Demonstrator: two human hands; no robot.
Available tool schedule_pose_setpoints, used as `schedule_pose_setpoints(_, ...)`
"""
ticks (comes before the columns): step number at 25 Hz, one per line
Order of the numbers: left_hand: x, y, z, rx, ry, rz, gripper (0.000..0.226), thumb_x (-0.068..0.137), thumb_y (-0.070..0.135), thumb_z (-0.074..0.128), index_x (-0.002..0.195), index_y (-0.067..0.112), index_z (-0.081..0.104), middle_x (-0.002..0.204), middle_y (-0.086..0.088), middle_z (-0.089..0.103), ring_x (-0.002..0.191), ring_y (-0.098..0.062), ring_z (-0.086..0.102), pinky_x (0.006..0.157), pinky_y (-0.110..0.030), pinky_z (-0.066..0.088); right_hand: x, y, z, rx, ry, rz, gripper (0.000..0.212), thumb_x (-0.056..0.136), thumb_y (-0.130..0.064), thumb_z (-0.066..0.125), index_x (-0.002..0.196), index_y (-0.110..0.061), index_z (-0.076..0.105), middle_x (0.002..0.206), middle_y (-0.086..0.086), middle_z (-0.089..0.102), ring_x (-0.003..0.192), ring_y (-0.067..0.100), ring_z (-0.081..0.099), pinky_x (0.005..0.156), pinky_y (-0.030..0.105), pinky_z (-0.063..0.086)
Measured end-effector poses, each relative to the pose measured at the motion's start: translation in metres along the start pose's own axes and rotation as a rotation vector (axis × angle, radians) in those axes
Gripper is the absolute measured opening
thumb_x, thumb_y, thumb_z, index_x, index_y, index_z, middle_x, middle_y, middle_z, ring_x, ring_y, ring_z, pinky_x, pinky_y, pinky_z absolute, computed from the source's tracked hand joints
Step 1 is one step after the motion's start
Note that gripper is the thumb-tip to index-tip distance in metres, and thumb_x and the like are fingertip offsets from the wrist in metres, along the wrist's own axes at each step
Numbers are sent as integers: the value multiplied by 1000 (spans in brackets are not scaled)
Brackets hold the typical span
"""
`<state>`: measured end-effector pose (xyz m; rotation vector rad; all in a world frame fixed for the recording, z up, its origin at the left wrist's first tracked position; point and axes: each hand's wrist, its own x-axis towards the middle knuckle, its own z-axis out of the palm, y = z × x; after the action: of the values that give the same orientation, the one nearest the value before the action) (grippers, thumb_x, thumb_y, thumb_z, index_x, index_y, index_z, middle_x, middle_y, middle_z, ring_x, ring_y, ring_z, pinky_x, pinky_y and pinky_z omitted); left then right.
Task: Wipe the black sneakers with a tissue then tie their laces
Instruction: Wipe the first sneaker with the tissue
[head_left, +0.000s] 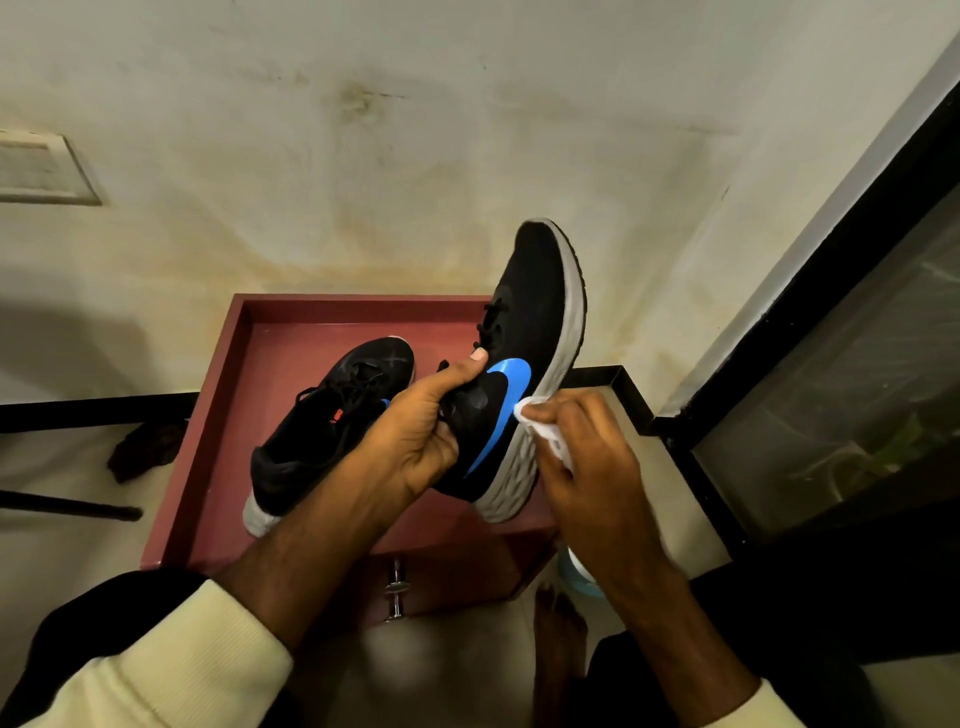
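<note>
Left hand (415, 436) grips one black sneaker (524, 364) above the red tray (218, 415); right hand (582, 457) pinches tissue (540, 423) against its sole. Other sneaker (332, 415) sits inside, heel overhanging the near rim.

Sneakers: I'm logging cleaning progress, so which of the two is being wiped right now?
The sneaker with the big blue swoosh, held up by the left hand while the right hand presses the tissue to its sole. The other sneaker sits untouched on the red tray.
</note>
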<state>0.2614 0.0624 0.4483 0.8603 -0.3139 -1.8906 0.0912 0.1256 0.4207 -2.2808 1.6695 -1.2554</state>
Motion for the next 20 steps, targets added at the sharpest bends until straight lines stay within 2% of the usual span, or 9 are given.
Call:
schedule_pose_setpoints(2, 0, 1, -1, -47, 9, -1, 10, 91, 8, 73, 97, 1, 77, 103, -14, 79, 90, -18, 78, 84, -29, 63, -2, 0, 0, 26, -79, -22, 22, 93, -11, 67, 115, -9, 70, 117, 2, 64, 108, 13, 65, 91, 30, 60)
schedule_pose_setpoints(4, -1, 0, -3, -33, 20, -7, 7, 91, 7, 73, 92, 1, 77, 96, -13, 80, 82, -17, 79, 77, -27, 64, 1, 2, -7, 68, -129, -27, 22, 94, -9, 70, 116, -10, 71, 114, 0, 65, 105, 8, 64, 90, 27, 59)
schedule_pose_setpoints(7, -4, -5, -3, 55, 37, -30, 6, 88, 10, 76, 91, 4, 77, 91, -9, 80, 76, -15, 78, 66, -23, 63, 13, 7, -19, 48, 85, 39, 24, 97, -6, 68, 121, -8, 71, 120, 5, 65, 111, 14, 65, 97, 26, 56)
schedule_pose_setpoints(9, -3, -9, -2, 73, 38, -28, 10, 87, 10, 78, 93, 3, 78, 94, -9, 80, 77, -16, 78, 66, -24, 63, 17, 8, -16, 2, 179, 74, 24, 98, -4, 66, 122, -6, 69, 123, 7, 63, 114, 18, 64, 99, 29, 57)
schedule_pose_setpoints(11, -1, -8, -2, 47, 49, -18, 13, 87, 11, 78, 96, 2, 76, 101, -10, 79, 84, -18, 77, 78, -28, 64, 13, 5, -7, 8, 95, 66, 23, 98, -5, 65, 121, -7, 68, 121, 5, 63, 111, 18, 64, 95, 33, 58)
schedule_pose_setpoints(13, 3, -4, -3, -6, 70, 16, 14, 88, 12, 77, 99, 2, 76, 107, -12, 78, 89, -18, 76, 87, -29, 62, 3, 2, 2, 63, -63, 66, 22, 96, -7, 67, 118, -12, 68, 118, 0, 62, 107, 13, 64, 90, 31, 59)
schedule_pose_setpoints(15, 5, -1, -6, -61, 86, 31, 12, 89, 11, 75, 97, 2, 78, 107, -14, 79, 86, -19, 78, 84, -30, 63, -5, 1, 6, 61, -171, 28, 24, 94, -7, 69, 115, -17, 68, 117, -6, 61, 107, 7, 61, 89, 25, 57)
schedule_pose_setpoints(18, 6, -2, -9, -97, 95, 22, 17, 92, 9, 72, 79, 4, 83, 95, -14, 80, 77, -19, 79, 67, -29, 65, -8, 7, 6, 49, -295, 10, 24, 93, -9, 70, 114, -22, 69, 115, -12, 61, 106, 2, 58, 90, 18, 53)
schedule_pose_setpoints(20, 9, -6, -13, -87, 123, 7, 10, 90, 10, 74, 88, 3, 81, 95, -14, 80, 77, -19, 79, 64, -29, 64, -10, 11, 6, 90, -456, 29, 23, 93, -12, 69, 113, -23, 72, 110, -15, 60, 100, 0, 58, 86, 13, 50)
